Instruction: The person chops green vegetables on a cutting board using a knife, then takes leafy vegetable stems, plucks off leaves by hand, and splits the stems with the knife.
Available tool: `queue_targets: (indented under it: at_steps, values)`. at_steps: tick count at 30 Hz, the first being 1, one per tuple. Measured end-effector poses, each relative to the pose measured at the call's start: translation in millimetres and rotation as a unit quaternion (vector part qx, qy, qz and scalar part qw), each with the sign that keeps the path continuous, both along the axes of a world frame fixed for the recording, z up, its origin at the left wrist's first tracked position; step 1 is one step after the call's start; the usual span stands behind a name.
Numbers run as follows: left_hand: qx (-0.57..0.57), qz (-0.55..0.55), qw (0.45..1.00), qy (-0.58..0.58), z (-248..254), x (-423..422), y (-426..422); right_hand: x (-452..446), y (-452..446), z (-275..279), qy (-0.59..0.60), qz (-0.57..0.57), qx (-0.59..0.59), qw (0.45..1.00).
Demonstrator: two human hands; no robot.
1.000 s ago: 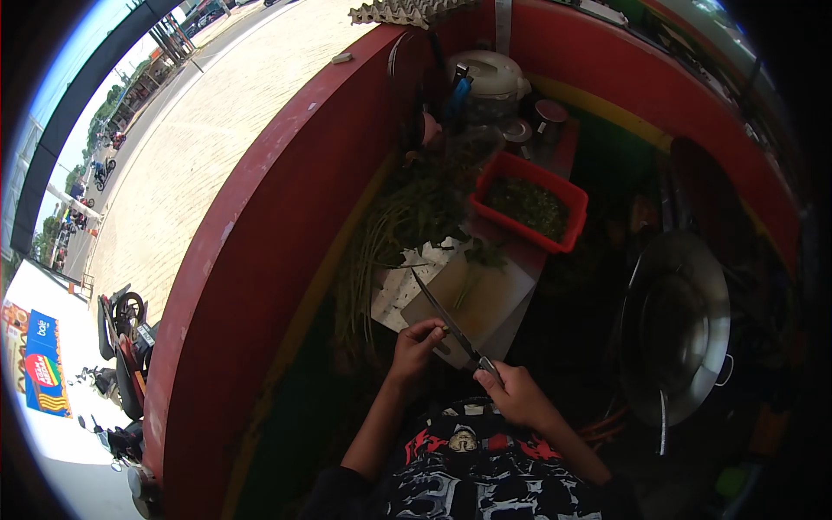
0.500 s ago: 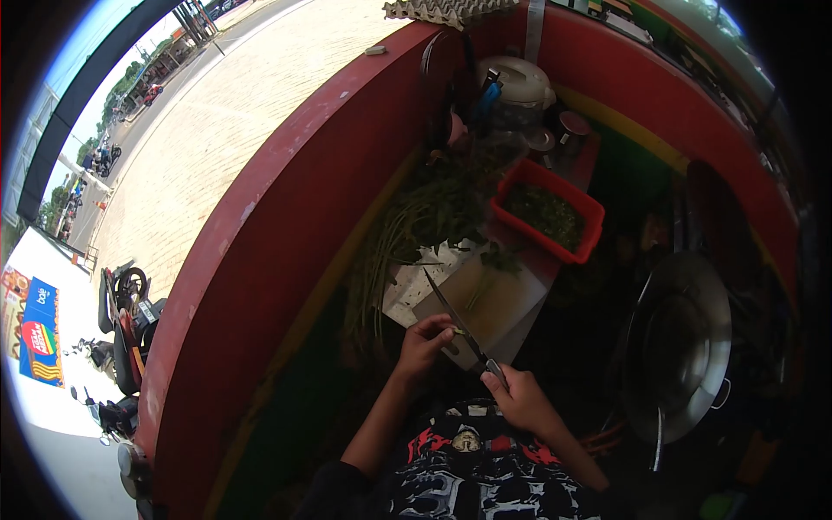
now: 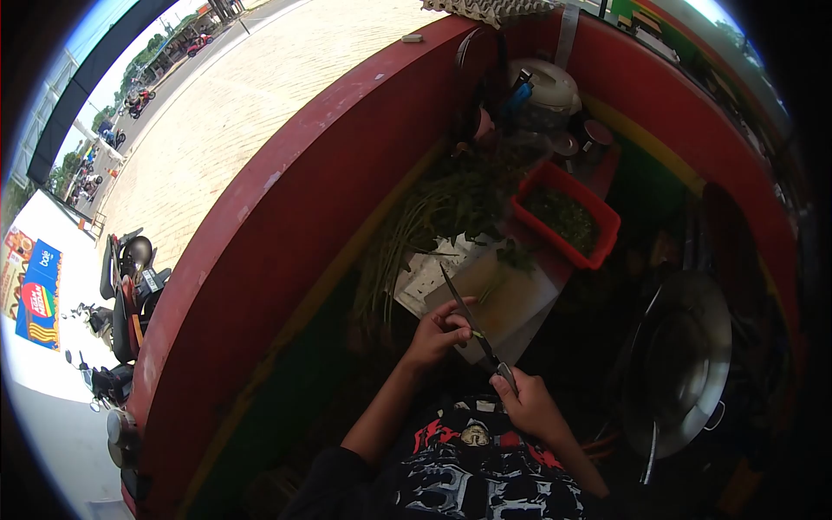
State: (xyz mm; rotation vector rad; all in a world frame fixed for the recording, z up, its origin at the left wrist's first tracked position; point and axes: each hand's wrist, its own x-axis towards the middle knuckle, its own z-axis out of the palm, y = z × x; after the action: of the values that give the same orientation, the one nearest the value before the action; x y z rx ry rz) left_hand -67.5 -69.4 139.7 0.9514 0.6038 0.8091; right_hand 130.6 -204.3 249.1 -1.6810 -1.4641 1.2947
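Note:
My right hand (image 3: pixel 526 400) is closed around the dark handle of a kitchen knife (image 3: pixel 469 314), its blade pointing up and away from me. Close against the blade, my left hand (image 3: pixel 438 336) pinches a small green vegetable piece (image 3: pixel 477 334), with the index finger stretched toward the knife. Both hands are in the air over the near end of a cutting board (image 3: pixel 511 299). Some green leaves and stems (image 3: pixel 515 258) lie on the board's far part. Left of it, a bunch of long-stemmed greens (image 3: pixel 416 212) lies beside a white, torn-looking sheet (image 3: pixel 425 273).
A red plastic tub (image 3: pixel 614 227) of chopped greens (image 3: pixel 563 217) stands beyond the board. Farther back is a rice cooker (image 3: pixel 546 87) near some tins (image 3: pixel 596 133). A large wok (image 3: pixel 685 364) sits at right. A red curved wall (image 3: pixel 286 199) runs along the left.
The whole view has shifted, so things appear slightly farther right and lower. My left index finger has straightened toward the blade. The knife stays in my right hand.

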Motion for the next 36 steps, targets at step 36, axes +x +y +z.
queue_targets:
  at_steps: [36]
  values:
    - [0.166,-0.022,0.983,-0.069,2.5,12.7,13.5,18.2,-11.7,5.0,0.043,-0.004,0.065,0.997]
